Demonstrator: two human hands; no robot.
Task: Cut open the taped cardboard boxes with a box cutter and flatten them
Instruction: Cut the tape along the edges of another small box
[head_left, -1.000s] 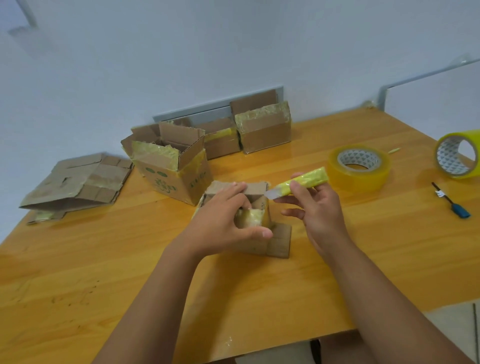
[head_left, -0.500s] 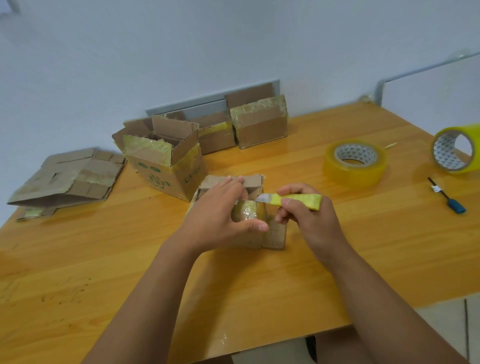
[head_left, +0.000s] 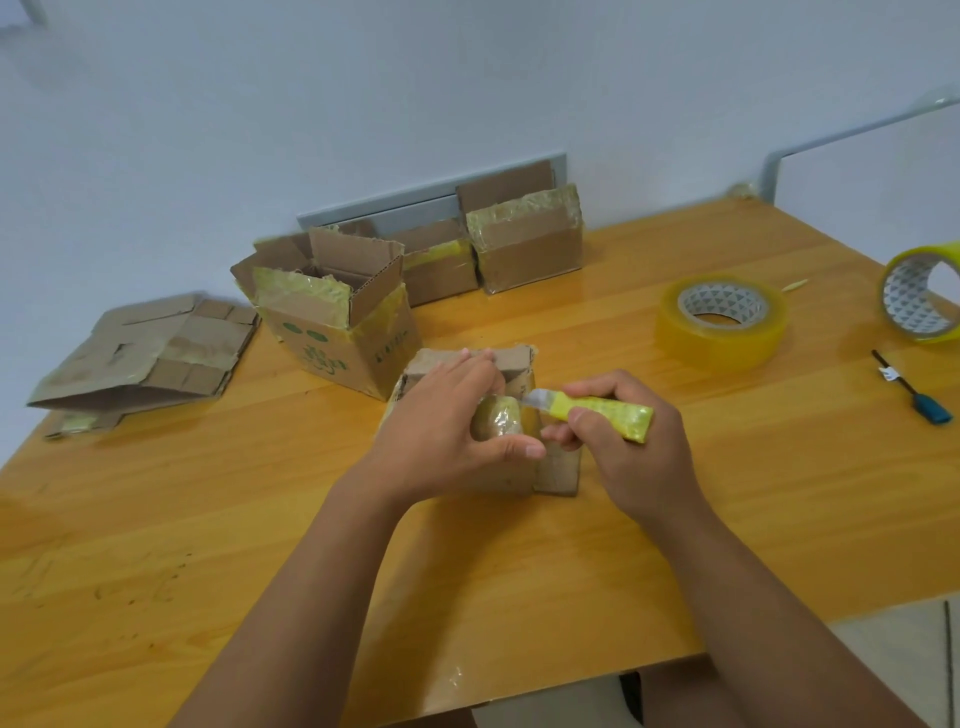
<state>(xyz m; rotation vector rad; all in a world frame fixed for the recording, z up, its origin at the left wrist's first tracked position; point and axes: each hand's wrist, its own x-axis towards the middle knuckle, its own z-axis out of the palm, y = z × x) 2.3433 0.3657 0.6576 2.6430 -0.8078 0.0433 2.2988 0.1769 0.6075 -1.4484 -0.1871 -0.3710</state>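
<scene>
A small cardboard box with yellowish tape stands in the middle of the wooden table. My left hand grips it from the left, thumb across its front and fingers over its top. My right hand holds a yellow box cutter, whose blade tip rests at the box's taped upper right edge. An opened box with flaps up stands behind on the left. Two taped boxes lean at the wall. A flattened box lies at the far left.
A roll of clear yellowish tape lies flat to the right, and a second roll stands on edge at the right border. A small blue-handled tool lies near it. The table's front edge runs just below my forearms.
My right hand lowered the cutter from above the box and brought the blade tip to its taped top edge. My left hand stayed on the box.
</scene>
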